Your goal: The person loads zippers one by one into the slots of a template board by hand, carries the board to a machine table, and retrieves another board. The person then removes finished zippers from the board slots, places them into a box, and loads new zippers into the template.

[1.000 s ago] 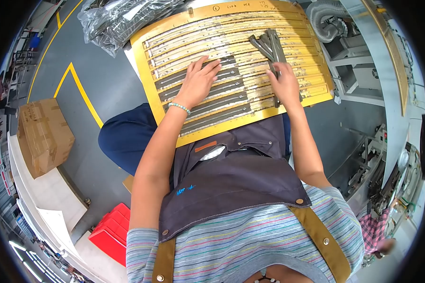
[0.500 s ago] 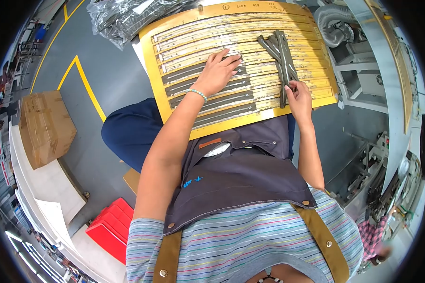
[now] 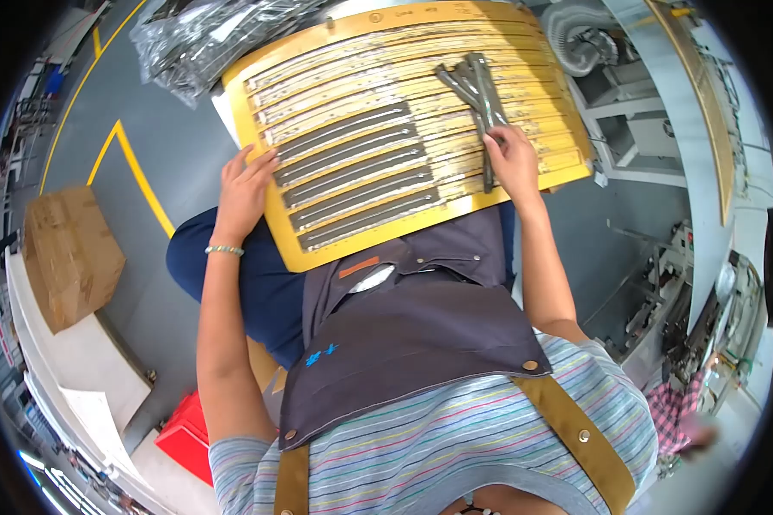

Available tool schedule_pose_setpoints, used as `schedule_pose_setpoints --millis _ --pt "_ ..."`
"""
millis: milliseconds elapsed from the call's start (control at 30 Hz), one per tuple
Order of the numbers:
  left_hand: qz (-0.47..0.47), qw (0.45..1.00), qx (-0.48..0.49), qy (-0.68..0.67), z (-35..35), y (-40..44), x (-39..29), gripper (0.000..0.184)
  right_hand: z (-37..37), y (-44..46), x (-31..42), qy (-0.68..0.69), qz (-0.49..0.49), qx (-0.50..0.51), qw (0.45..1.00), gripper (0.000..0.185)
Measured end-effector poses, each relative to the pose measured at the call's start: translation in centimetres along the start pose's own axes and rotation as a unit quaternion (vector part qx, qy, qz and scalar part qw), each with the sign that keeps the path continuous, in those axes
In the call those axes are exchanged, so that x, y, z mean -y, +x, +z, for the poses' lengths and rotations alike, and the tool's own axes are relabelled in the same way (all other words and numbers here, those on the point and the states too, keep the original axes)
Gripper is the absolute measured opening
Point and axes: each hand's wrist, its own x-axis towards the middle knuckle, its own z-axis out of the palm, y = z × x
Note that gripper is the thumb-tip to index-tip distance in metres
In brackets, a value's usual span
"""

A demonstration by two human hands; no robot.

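A yellow board [image 3: 294, 251] with long parallel slots lies tilted above my lap. Several dark strips [image 3: 356, 174] sit in the slots of its left half. My left hand [image 3: 247, 184] rests at the board's left edge, fingers apart, by the ends of the strips. On the right half lies a loose bundle of dark zipper-like strips [image 3: 477, 90], fanned at its upper end. My right hand [image 3: 513, 163] pinches the bundle near its lower part, with thumb and fingers around a strip.
Plastic-wrapped dark material [image 3: 202, 43] lies behind the board at upper left. A cardboard box [image 3: 73, 257] and a red bin [image 3: 185, 436] are at left. A ducted machine frame [image 3: 631, 120] stands at right. Another person's checked sleeve [image 3: 670, 416] shows at lower right.
My left hand has moved left from the dark strips to the board's left edge. My right hand stays by the bundle and now pinches it. The whole view has shifted slightly.
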Motion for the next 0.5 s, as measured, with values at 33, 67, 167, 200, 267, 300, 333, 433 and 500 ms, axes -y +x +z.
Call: schedule_pose_setpoints --millis 33,67,167,200,267,300,333,433,500 --pt "-0.013 1.000 -0.002 0.008 -0.2 -0.3 0.0 0.031 -0.3 0.8 0.9 -0.003 0.027 0.008 1.000 0.019" --pt "-0.028 0.999 -0.003 0.018 0.0 -0.6 -0.2 0.030 0.0 1.7 0.8 -0.016 0.025 -0.006 1.000 0.021" --pt "-0.073 0.996 -0.057 -0.002 0.4 -0.6 -2.1 0.028 2.0 5.0 -0.2 -0.065 -0.007 -0.047 0.997 0.026" --pt "-0.084 0.994 -0.073 -0.015 0.5 -0.4 -2.9 0.027 2.8 6.0 -0.6 -0.094 -0.032 -0.060 0.993 0.028" --pt "-0.103 0.989 -0.103 -0.040 0.9 0.1 -4.7 0.026 3.9 7.3 -0.9 -0.152 -0.053 -0.093 0.983 0.033" --pt "-0.103 0.987 -0.110 -0.057 1.1 0.3 -5.5 0.026 4.3 7.8 -1.6 -0.162 -0.023 -0.090 0.982 0.032" --pt "-0.103 0.985 -0.119 -0.074 1.4 0.6 -6.1 0.025 4.7 8.4 -2.2 -0.172 0.006 -0.087 0.981 0.031" --pt "-0.094 0.975 -0.139 -0.143 2.3 1.8 -8.3 0.024 4.3 9.9 -3.4 -0.080 0.080 -0.074 0.991 0.027" --pt "-0.088 0.963 -0.151 -0.207 2.6 2.7 -10.2 0.024 4.0 9.7 -3.3 -0.005 0.072 -0.095 0.993 0.024"
